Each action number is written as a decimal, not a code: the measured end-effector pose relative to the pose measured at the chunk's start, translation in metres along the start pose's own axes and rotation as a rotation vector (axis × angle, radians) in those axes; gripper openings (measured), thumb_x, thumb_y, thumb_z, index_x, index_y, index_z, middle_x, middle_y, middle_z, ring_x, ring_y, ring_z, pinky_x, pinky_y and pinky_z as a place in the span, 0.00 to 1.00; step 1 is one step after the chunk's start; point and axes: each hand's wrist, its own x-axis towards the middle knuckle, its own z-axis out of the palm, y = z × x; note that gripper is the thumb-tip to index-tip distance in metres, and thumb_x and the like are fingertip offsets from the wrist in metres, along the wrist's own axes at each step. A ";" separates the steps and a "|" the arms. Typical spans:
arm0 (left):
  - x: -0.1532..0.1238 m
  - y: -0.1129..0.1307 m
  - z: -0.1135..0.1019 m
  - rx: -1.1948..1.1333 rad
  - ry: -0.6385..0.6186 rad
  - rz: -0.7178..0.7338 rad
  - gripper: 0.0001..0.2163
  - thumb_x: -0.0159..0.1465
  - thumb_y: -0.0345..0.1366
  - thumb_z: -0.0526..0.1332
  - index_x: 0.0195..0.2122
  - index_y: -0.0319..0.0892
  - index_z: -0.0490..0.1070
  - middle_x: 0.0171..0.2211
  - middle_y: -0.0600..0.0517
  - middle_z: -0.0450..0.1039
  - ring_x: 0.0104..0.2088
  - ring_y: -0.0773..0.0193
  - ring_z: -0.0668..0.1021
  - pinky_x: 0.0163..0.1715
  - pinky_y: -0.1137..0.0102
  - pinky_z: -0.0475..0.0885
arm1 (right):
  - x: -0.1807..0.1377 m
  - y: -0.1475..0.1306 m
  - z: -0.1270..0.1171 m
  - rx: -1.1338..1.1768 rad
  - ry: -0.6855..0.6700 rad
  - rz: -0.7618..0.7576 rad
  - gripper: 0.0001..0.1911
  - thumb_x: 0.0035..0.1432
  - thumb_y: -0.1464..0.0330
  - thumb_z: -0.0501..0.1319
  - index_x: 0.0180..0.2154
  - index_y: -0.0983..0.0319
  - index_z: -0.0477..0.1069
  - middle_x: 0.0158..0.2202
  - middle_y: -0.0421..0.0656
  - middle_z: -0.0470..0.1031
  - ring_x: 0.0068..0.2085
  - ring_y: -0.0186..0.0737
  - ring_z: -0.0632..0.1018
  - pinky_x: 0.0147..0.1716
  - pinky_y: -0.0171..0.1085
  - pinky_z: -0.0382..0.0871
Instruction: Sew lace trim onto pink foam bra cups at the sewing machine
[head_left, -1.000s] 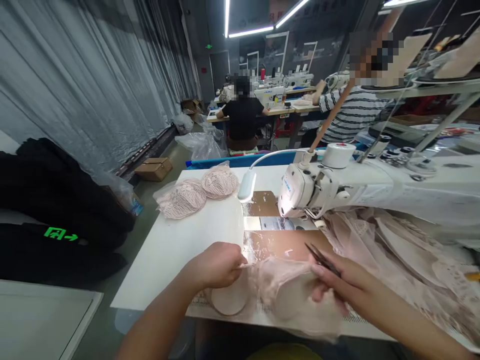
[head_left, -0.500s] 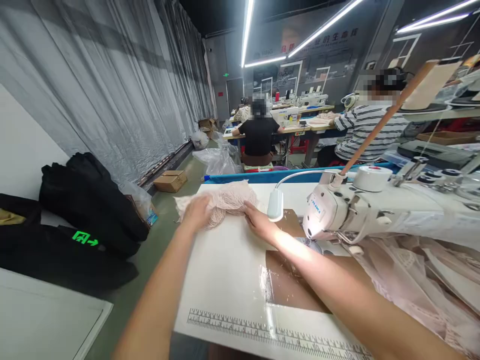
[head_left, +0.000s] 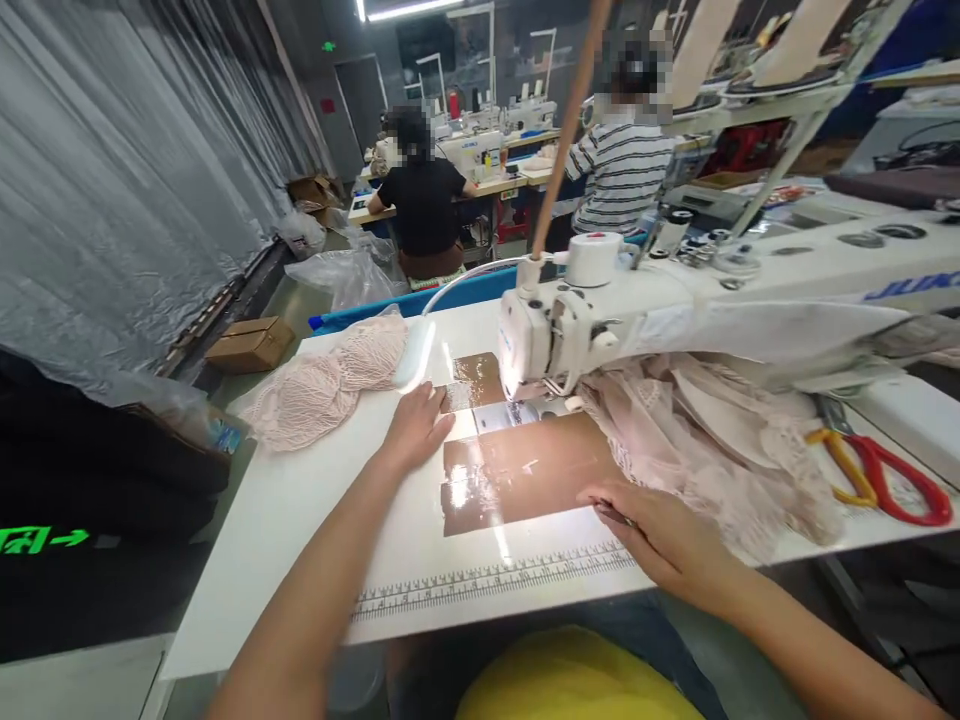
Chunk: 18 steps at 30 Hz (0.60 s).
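My left hand (head_left: 417, 425) lies flat and open on the white sewing table (head_left: 315, 500), just left of the machine's needle plate. My right hand (head_left: 658, 530) rests near the table's front edge with its fingers curled over thin dark snips (head_left: 616, 515), beside a heap of pale pink lace fabric (head_left: 697, 440). A stack of pink lace bra cups (head_left: 322, 385) sits at the table's far left. The white sewing machine (head_left: 600, 310) stands over the table in front of me.
Red and yellow handled scissors (head_left: 877, 470) lie at the right. A ruler strip (head_left: 487, 580) runs along the front edge. Two people sit at machines further back. A cardboard box (head_left: 251, 343) and plastic bags lie on the floor at left, by a plastic curtain.
Both hands were on the pink stack at the far left half a second ago. They have drawn back: the left now flat by the needle plate, the right at the front beside the lace heap.
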 end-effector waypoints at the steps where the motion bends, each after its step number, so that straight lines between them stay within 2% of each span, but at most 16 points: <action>1: 0.002 0.015 0.005 0.012 -0.025 -0.001 0.28 0.67 0.49 0.47 0.63 0.35 0.55 0.65 0.36 0.49 0.65 0.44 0.53 0.62 0.49 0.50 | -0.009 0.006 -0.003 -0.028 0.044 0.015 0.12 0.61 0.70 0.50 0.45 0.58 0.66 0.36 0.45 0.76 0.34 0.41 0.76 0.31 0.38 0.67; 4: -0.016 0.069 0.013 0.002 -0.142 0.087 0.32 0.65 0.54 0.48 0.65 0.40 0.51 0.67 0.38 0.42 0.67 0.42 0.45 0.62 0.45 0.43 | -0.030 0.021 -0.018 -0.109 0.252 0.062 0.08 0.59 0.68 0.52 0.40 0.57 0.67 0.30 0.42 0.75 0.29 0.40 0.75 0.29 0.38 0.66; 7: -0.054 0.125 0.014 -0.141 -0.336 0.323 0.36 0.61 0.58 0.52 0.66 0.46 0.48 0.68 0.41 0.38 0.67 0.40 0.42 0.62 0.43 0.37 | -0.037 0.035 -0.037 -0.207 0.487 0.194 0.09 0.60 0.62 0.55 0.40 0.58 0.68 0.33 0.45 0.75 0.33 0.43 0.76 0.32 0.40 0.68; 9: -0.075 0.154 0.013 -0.313 -0.512 0.548 0.32 0.60 0.56 0.55 0.64 0.53 0.52 0.67 0.46 0.46 0.66 0.41 0.47 0.62 0.41 0.36 | -0.035 0.045 -0.045 -0.271 0.543 0.292 0.14 0.59 0.60 0.56 0.43 0.60 0.67 0.41 0.50 0.74 0.40 0.48 0.76 0.36 0.42 0.69; 11: -0.084 0.176 0.010 -0.523 -0.610 0.687 0.26 0.62 0.52 0.56 0.60 0.54 0.61 0.62 0.47 0.60 0.64 0.46 0.59 0.64 0.49 0.46 | -0.032 0.056 -0.046 -0.286 0.481 0.344 0.15 0.60 0.61 0.55 0.45 0.61 0.68 0.44 0.51 0.74 0.42 0.51 0.76 0.36 0.43 0.69; 12: -0.083 0.184 0.007 -0.620 -0.619 0.693 0.23 0.63 0.50 0.56 0.59 0.52 0.64 0.58 0.47 0.66 0.61 0.50 0.65 0.63 0.55 0.53 | -0.031 0.060 -0.046 -0.266 0.430 0.338 0.13 0.60 0.63 0.54 0.44 0.61 0.68 0.42 0.50 0.75 0.40 0.49 0.77 0.35 0.43 0.69; 14: -0.073 0.196 -0.001 -0.749 -0.542 0.605 0.19 0.65 0.44 0.55 0.57 0.49 0.66 0.53 0.46 0.72 0.54 0.56 0.72 0.57 0.64 0.65 | -0.032 0.067 -0.045 -0.175 0.380 0.276 0.09 0.61 0.65 0.53 0.39 0.61 0.69 0.35 0.46 0.76 0.36 0.44 0.77 0.33 0.39 0.69; 16: -0.056 0.205 -0.009 -0.781 -0.388 0.520 0.17 0.65 0.39 0.56 0.56 0.47 0.67 0.51 0.45 0.73 0.51 0.58 0.75 0.52 0.66 0.69 | -0.035 0.071 -0.047 -0.105 0.486 0.201 0.09 0.62 0.63 0.54 0.37 0.60 0.69 0.33 0.44 0.75 0.35 0.41 0.77 0.33 0.36 0.69; 18: -0.036 0.213 -0.016 -0.776 -0.218 0.515 0.16 0.65 0.35 0.56 0.53 0.45 0.69 0.49 0.45 0.74 0.50 0.58 0.75 0.52 0.65 0.70 | -0.040 0.076 -0.054 -0.157 0.643 0.203 0.11 0.60 0.61 0.56 0.39 0.61 0.69 0.37 0.46 0.76 0.38 0.42 0.77 0.35 0.36 0.69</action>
